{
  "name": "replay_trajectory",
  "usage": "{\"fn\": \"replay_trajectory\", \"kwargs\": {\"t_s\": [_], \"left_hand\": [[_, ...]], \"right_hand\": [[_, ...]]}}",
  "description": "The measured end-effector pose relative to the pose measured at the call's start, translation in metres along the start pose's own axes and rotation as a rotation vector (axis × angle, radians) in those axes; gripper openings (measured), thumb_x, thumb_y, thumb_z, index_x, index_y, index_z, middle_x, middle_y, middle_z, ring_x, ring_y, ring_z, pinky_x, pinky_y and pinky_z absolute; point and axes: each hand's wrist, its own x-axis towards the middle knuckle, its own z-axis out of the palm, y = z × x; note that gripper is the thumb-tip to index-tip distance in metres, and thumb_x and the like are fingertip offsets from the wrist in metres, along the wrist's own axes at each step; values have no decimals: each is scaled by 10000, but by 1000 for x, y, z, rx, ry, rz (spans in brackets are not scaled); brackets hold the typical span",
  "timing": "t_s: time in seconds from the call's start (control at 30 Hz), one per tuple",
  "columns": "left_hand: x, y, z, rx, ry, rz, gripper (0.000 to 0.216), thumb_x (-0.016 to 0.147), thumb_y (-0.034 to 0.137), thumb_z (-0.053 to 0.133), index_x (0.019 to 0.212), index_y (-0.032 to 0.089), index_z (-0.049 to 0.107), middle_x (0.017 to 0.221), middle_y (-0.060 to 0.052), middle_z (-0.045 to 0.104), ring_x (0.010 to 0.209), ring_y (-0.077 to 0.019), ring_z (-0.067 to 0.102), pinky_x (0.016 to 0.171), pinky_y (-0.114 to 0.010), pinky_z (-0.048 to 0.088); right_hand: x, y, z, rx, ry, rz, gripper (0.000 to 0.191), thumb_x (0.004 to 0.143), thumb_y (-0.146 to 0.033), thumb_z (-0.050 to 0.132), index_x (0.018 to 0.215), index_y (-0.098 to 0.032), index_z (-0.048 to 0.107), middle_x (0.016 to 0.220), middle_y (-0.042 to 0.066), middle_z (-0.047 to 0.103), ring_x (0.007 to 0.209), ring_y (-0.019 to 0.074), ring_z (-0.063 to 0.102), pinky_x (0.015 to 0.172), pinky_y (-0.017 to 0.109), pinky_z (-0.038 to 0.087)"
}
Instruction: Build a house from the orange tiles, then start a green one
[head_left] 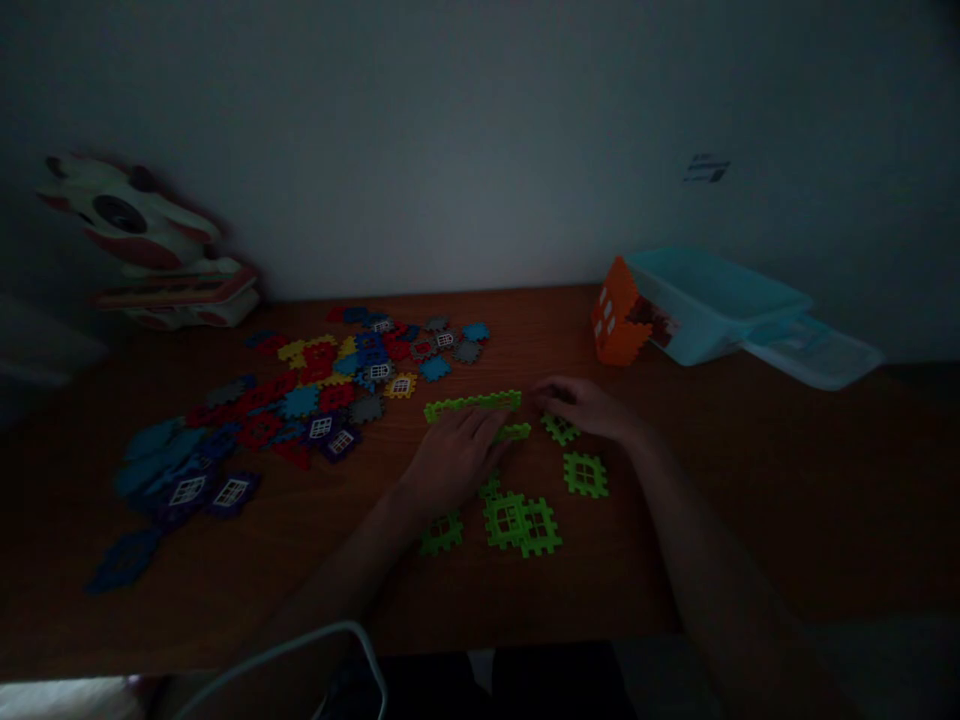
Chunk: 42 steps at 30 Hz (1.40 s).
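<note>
My left hand point(454, 458) lies over a light green assembly of interlocking panels point(474, 403), its fingers closed on it; the hand hides much of it. One toothed long side stands up behind my fingers, and a shorter edge shows by my fingertips. To the right, my right hand point(576, 403) hovers just past the assembly's end, with curved fingers and the thumb apart. Nothing shows between them. Partly beneath it is a green window panel point(561, 430). Another green window panel point(585, 475) lies nearer me, and overlapping green panels point(506, 520) lie below my hands.
Many red, blue, yellow and grey toothed pieces point(300, 400) spread over the left of the wooden table point(360, 585). At the back right, an orange built piece point(619, 315) stands against a light blue bin point(712, 305). A cow-shaped toy keyboard point(176, 290) sits back left. A pale cable-like loop point(330, 630) crosses the front.
</note>
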Motion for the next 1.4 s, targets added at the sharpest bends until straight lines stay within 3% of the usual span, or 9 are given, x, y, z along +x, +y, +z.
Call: {"fn": "replay_trajectory", "kwargs": {"t_s": [0.13, 0.27, 0.43, 0.63, 0.8, 0.9, 0.97, 1.13, 1.4], "left_hand": [[-3, -14, 3, 18, -83, -28, 275, 1007, 338, 533, 1226, 203, 630, 1092, -83, 749, 994, -245, 702, 919, -402, 536], [-4, -29, -5, -16, -147, -24, 236, 1007, 339, 529, 1142, 211, 674, 1069, -65, 753, 984, -243, 704, 904, -397, 540], [-4, -43, -16, -66, -187, -59, 236, 1000, 342, 539, 1113, 200, 689, 1070, -78, 750, 1002, -251, 698, 912, -405, 538], [-2, -41, -16, -134, -171, -161, 296, 956, 441, 604, 1125, 213, 688, 1097, -66, 752, 1022, -263, 700, 914, -416, 538], [-3, -42, -15, -100, -165, -158, 233, 961, 398, 604, 1040, 209, 714, 1042, -70, 757, 959, -251, 707, 868, -391, 549], [-4, -45, -14, -90, -123, -199, 207, 955, 370, 616, 1037, 209, 715, 1056, -70, 755, 959, -248, 706, 877, -389, 546], [-4, -46, -14, -89, -123, -231, 197, 946, 355, 629, 1042, 204, 712, 1057, -71, 755, 961, -252, 706, 872, -386, 547], [-3, -46, -16, -94, -132, -246, 182, 939, 350, 633, 1007, 202, 714, 1008, -75, 754, 943, -257, 702, 843, -379, 545], [-6, -46, -14, -81, -113, -226, 238, 920, 435, 648, 1002, 215, 690, 998, -60, 747, 939, -250, 693, 834, -384, 544]], "right_hand": [[-3, 3, -9, 138, -124, -21, 341, 840, -196, 577, 1172, -228, 648, 1151, 52, 720, 1031, 196, 677, 887, 351, 539], [-7, -3, -13, 161, -155, -10, 414, 798, -117, 573, 1178, -260, 655, 1245, 35, 700, 1128, 198, 656, 985, 388, 517], [-5, -2, -6, 191, -131, 17, 356, 843, -160, 601, 1175, -274, 660, 1261, 34, 694, 1166, 198, 644, 1018, 404, 505], [-1, -1, 0, 210, -88, 23, 316, 855, -213, 631, 1165, -270, 648, 1287, 48, 677, 1166, 197, 645, 1000, 391, 517], [-8, -10, -4, -58, 36, -11, 267, 895, -347, 631, 1143, -251, 650, 1209, 75, 692, 1065, 219, 668, 929, 391, 535], [-14, -17, -6, -344, 96, 16, 425, 789, -549, 745, 1059, -229, 670, 1142, 104, 684, 983, 255, 664, 840, 385, 538], [-16, -20, -6, -437, 83, 53, 510, 714, -592, 796, 1043, -222, 674, 1137, 114, 675, 963, 269, 661, 794, 374, 533], [-16, -24, -1, -445, 8, 79, 425, 737, -438, 806, 1082, -229, 673, 1067, 98, 704, 919, 256, 672, 761, 354, 527], [-19, -40, 7, -499, -64, 27, 335, 679, -303, 793, 986, -233, 678, 1014, 88, 697, 887, 260, 656, 771, 374, 514]]}}
